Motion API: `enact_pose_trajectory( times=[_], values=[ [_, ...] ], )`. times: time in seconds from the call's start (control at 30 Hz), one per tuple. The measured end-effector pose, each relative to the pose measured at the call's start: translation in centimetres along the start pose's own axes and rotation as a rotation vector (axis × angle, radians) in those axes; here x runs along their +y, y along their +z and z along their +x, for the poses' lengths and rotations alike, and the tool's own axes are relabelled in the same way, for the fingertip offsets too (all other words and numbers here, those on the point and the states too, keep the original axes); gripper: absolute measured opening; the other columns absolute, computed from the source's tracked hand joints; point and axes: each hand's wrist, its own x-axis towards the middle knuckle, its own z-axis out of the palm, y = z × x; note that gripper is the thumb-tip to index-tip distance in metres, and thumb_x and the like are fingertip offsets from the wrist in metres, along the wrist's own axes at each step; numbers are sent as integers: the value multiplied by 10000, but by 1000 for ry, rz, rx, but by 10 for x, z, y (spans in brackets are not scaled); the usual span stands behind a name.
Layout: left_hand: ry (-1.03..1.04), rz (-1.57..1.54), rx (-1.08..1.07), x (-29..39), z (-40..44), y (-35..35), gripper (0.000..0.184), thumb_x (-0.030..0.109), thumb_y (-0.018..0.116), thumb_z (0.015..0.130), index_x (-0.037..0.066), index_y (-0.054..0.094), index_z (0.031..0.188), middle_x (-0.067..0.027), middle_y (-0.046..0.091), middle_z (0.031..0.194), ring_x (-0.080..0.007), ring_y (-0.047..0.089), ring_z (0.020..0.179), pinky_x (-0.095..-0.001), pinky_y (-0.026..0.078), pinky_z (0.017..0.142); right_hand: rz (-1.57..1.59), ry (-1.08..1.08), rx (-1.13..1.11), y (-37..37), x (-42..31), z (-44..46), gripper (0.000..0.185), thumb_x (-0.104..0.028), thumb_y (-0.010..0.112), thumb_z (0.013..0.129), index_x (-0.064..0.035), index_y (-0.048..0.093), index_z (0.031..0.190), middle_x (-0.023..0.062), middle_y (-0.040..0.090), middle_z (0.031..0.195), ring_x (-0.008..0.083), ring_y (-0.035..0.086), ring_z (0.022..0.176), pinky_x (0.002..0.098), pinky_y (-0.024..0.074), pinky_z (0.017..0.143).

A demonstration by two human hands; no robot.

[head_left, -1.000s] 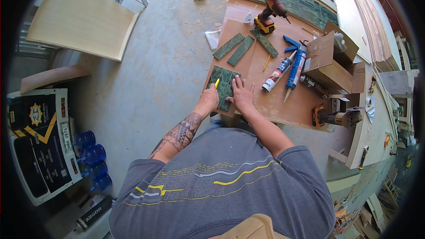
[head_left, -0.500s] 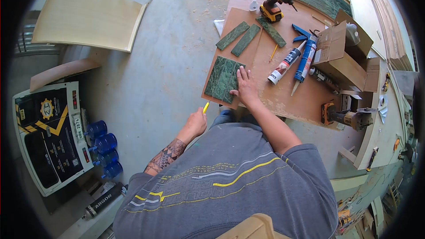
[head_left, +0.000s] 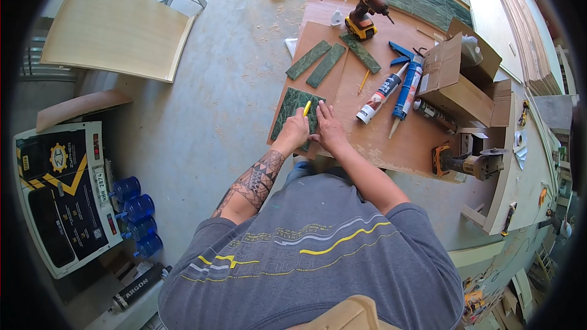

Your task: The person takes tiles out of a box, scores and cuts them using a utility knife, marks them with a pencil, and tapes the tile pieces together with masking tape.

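Note:
My left hand (head_left: 295, 131) is closed round a slim yellow tool (head_left: 307, 108) and sits over a green marbled tile (head_left: 297, 100). The tool's working end is hidden, so I cannot tell its exact kind. Beside it, my right hand (head_left: 331, 129) lies flat with fingers stretched along the tile's right edge. The tile rests near the front left corner of a brown board (head_left: 361, 137). Beyond it lie narrow green tile strips (head_left: 307, 59) and a pencil (head_left: 364, 81).
A cordless driver (head_left: 365, 12) stands behind the strips. A sealant cartridge (head_left: 380, 99), a blue caulking gun (head_left: 406, 90) and a cardboard box (head_left: 455, 79) lie to the right. An angle grinder (head_left: 468, 162) sits at the right front edge. Sawdust is scattered about.
My left hand has come up and right from beside the board's front edge onto the tile, with the yellow tool in it. My right hand remains at the tile's right edge.

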Motion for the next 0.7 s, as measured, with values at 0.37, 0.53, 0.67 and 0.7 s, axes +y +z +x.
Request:
enact_pose_trajectory(
  times=[0.37,0.53,0.67,0.7],
  values=[
    [-125,2,-98,-23,-87,-5,263,201,503,1059,-7,517,1220,-390,673,918,-587,653,894,-653,520,791,-6,68,-9,-3,-4,-2,1138,-446,926,693,-8,384,1593,130,322,1706,380,378,1532,478,378,1226],
    [-253,63,-232,-25,-145,-26,294,208,504,1059,-7,521,1259,-387,678,955,-587,651,926,-660,513,821,-10,60,8,1,-2,-2,1138,-437,935,691,-32,377,1597,107,314,1708,363,377,1533,519,382,1208],
    [-247,52,-244,-44,-162,-38,348,230,512,1060,0,520,1321,-362,700,1000,-577,660,964,-636,529,854,59,102,-28,-13,-8,10,1232,-440,967,661,-28,309,1618,147,339,1664,376,401,1481,530,360,1210],
    [-242,57,-241,-45,-157,-39,348,230,512,1060,0,520,1321,-362,700,1000,-577,660,964,-636,529,854,60,102,-21,-11,-9,15,1232,-440,967,661,-28,309,1618,147,339,1664,376,401,1481,530,360,1210]
  ],
)
